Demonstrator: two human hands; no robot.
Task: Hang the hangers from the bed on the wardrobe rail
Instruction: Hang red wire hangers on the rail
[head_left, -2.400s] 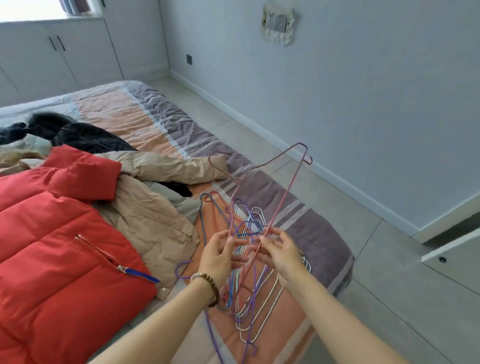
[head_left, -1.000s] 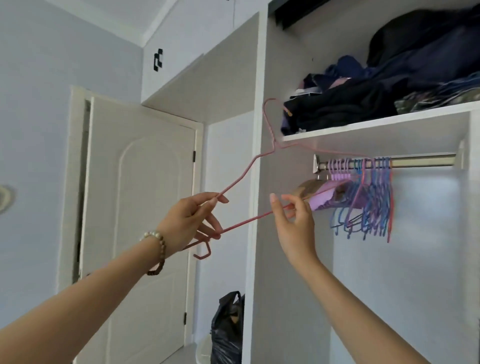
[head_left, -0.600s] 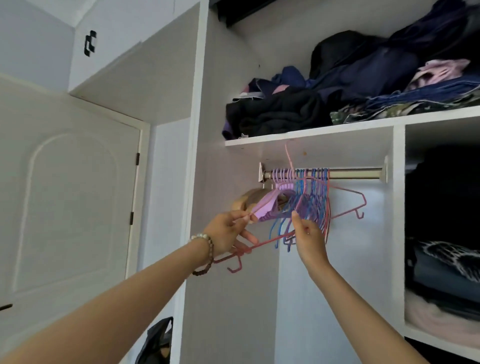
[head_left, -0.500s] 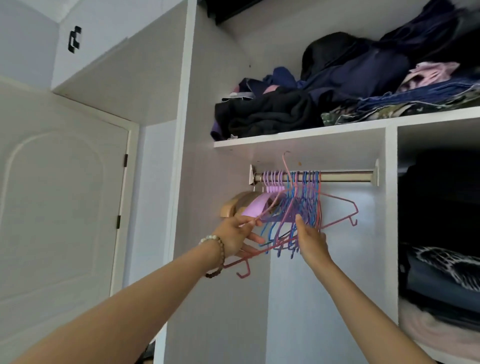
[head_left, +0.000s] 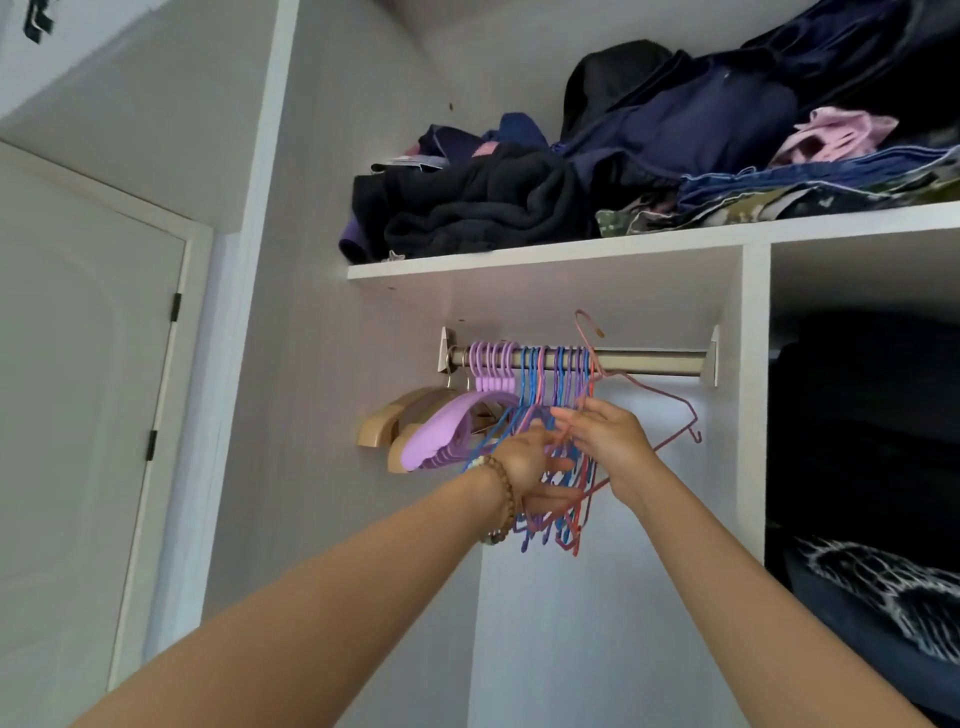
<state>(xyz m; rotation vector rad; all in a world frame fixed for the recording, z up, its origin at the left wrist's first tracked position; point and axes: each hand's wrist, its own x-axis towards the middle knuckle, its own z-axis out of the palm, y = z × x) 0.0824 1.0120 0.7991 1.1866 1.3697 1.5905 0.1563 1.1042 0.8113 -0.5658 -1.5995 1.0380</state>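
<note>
A pink wire hanger (head_left: 655, 391) is up at the steel wardrobe rail (head_left: 649, 359). Its hook pokes above the rail, just right of several blue, purple and pink hangers (head_left: 545, 379) hanging there. I cannot tell whether the hook rests on the rail. My right hand (head_left: 610, 439) pinches the hanger's wire below the rail. My left hand (head_left: 522, 460), with a bead bracelet on the wrist, reaches among the hanging hangers and holds the pink hanger's lower bar. The bed is out of view.
Thick lilac and beige hangers (head_left: 415, 431) hang at the rail's left end. A white shelf (head_left: 545, 257) above the rail carries piled dark clothes. A divider panel (head_left: 750, 395) stands to the right, with folded clothes beyond it. A white door (head_left: 78, 389) is at left.
I turned from the bed to the wardrobe with the pink hanger in both hands. I raised it to the rail, and its hook now sits right of the hanging bunch.
</note>
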